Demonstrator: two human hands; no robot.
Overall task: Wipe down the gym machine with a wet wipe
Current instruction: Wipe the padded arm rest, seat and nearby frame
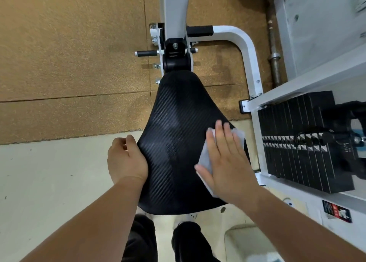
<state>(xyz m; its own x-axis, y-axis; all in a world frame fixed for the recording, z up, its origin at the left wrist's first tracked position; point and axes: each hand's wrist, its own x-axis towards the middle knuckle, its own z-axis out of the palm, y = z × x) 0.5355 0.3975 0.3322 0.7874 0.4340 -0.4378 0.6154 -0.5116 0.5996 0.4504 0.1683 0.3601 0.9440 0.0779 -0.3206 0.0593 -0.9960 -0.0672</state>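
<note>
Right hand (227,160) lay flat, fingers straight, pressing the wet wipe (206,157) onto the right side of the black seat pad (174,143); left hand (126,159) curled over the pad's left edge, thumb on top, steadying it. Head view only: white frame (245,50) ran beyond the pad, weight stack (301,143) just to the right. Risk, as judged: with an open palm the wipe could bunch or slip off the textured pad's edge and drop to the floor, leaving that side unwiped.
</note>
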